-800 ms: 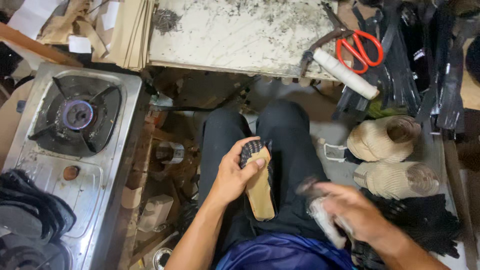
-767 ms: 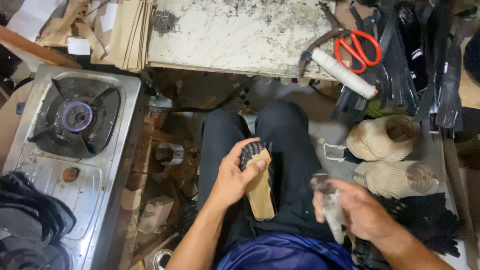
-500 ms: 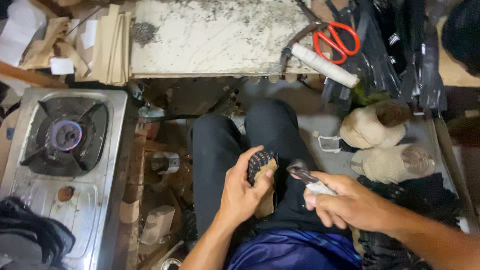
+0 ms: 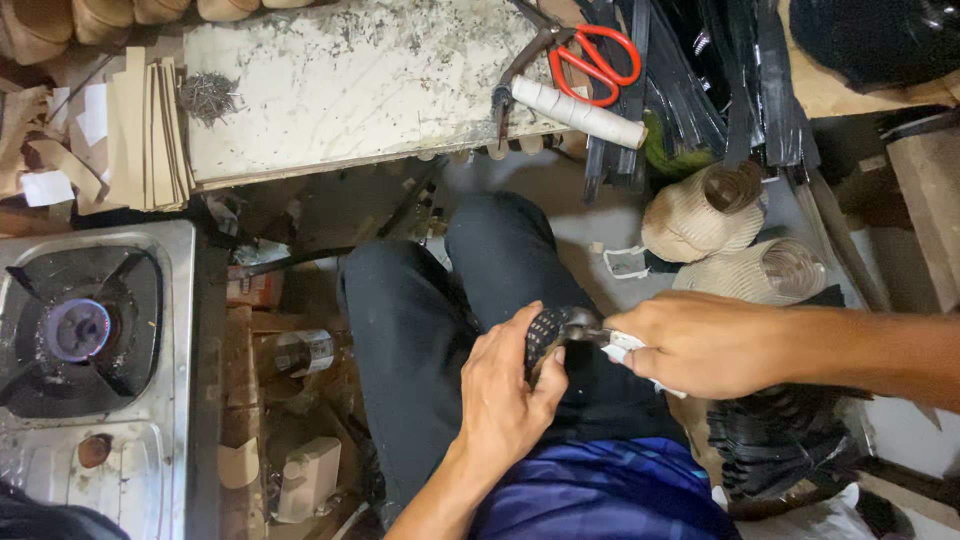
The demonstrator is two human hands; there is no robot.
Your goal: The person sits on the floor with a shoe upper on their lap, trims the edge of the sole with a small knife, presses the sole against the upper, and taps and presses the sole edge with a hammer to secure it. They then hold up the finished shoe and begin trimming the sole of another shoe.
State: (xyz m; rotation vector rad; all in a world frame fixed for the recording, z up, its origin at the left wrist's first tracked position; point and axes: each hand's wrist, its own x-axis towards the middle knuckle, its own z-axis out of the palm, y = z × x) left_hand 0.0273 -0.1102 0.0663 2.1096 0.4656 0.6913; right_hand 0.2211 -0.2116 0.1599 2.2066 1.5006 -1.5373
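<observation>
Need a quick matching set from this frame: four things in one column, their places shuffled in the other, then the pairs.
Things:
1. red-handled scissors
2. gas stove
3. shoe piece with black woven end
4. pile of small nails

Places:
A. far left, beside the person's legs
B. on the left part of the speckled board
C. top right of the board, next to the tool with the white wrapped handle
D. over the lap, held by the left hand, with the right hand at it

Pairs: 1-C, 2-A, 3-D, 4-B
</observation>
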